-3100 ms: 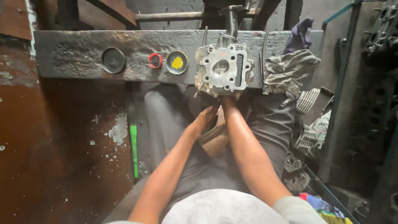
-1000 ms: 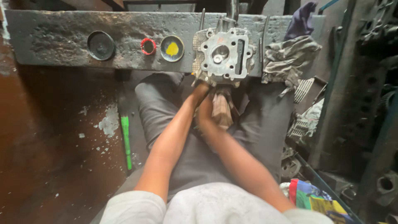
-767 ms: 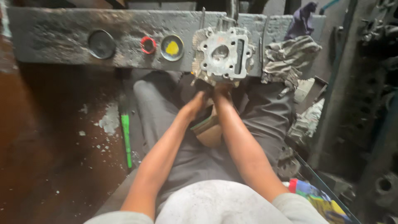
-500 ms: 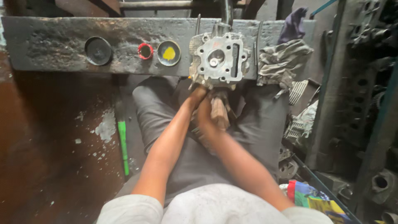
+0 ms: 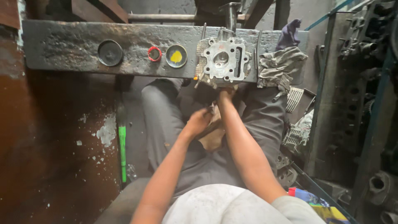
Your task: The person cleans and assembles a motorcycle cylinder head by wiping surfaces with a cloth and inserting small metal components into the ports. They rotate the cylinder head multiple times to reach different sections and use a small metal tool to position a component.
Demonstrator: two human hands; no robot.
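Nearest, the left hand curls shut around a brownish block over the lap, so keep it steady while the right hand grips the cylinder head at the workbench's near edge.

Bench left part bare, free passage. Then 3 round lids in row: black, red, yellow. Cylinder head blocks bench centre-right; grey rag just beside it. Right side crowded: metal parts, rack.
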